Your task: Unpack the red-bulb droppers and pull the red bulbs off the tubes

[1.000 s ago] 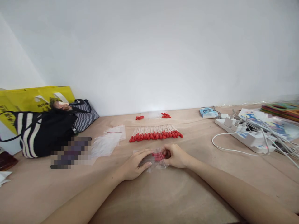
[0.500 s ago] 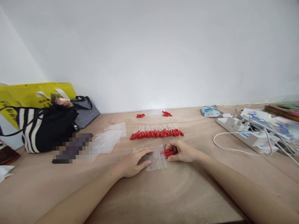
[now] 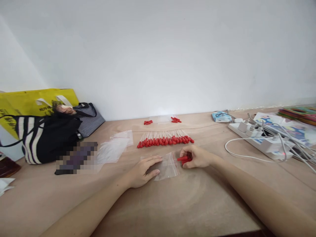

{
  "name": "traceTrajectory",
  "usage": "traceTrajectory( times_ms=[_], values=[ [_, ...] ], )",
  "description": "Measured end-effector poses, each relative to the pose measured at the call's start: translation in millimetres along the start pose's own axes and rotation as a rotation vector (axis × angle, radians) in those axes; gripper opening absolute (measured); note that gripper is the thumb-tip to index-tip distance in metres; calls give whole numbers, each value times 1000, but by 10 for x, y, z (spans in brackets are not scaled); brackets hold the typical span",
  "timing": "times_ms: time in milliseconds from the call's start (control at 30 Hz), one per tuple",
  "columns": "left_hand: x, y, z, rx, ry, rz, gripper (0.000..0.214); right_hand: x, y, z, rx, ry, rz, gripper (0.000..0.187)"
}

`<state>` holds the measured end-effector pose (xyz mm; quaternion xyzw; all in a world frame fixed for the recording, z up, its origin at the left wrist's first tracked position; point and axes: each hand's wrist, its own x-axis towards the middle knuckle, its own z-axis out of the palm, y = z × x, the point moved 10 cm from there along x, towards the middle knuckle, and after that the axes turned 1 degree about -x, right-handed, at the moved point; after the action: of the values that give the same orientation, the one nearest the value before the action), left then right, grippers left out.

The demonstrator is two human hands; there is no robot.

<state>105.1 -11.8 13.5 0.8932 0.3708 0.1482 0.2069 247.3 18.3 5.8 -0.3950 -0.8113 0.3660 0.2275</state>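
Observation:
My left hand [image 3: 145,171] lies on a clear zip-lock bag [image 3: 166,169], its thumb apart from its stretched fingers. Just right of the bag's red-lined edge, my right hand [image 3: 196,157] grips a small bunch of red rod-like pieces [image 3: 182,159]. Their left ends stick out toward the bag; the rest is hidden by my fingers. Beyond both hands, a row of white sticks with red rounded heads [image 3: 165,141] lies side by side, heads toward me. A fanned stack of clear zip-lock bags [image 3: 115,144] lies to the left.
Near the wall are clear bags [image 3: 161,119] with red pieces [image 3: 176,119] beside or in them. On the left stand a black striped bag [image 3: 49,138] and a yellow bag [image 3: 22,97]. A power strip [image 3: 261,141] with cables and a blue mask [image 3: 221,117] lie right.
My right hand has moved a little to the right with the red pieces, from over the bag's edge to just beside it. My left hand stays on the bag.

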Motion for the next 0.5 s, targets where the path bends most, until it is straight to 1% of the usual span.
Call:
traceTrajectory(
  times_ms=[100,200,267,400,467,500],
  values=[
    [2,3,4,6,-2,4,39,-11,163,-67,163,9,86,25],
    [6,-1,11,10,-7,5,39,-4,311,-65,386,5,159,32],
    [9,-3,11,9,-6,6,39,13,380,-74,498,35,187,35],
    [10,4,20,19,-14,18,39,11,483,-167,584,108,240,32],
    [7,-3,27,29,-20,11,40,-24,526,-306,586,153,247,29],
    [5,-7,30,33,-23,7,40,-53,559,-410,588,195,248,27]
  ],
)
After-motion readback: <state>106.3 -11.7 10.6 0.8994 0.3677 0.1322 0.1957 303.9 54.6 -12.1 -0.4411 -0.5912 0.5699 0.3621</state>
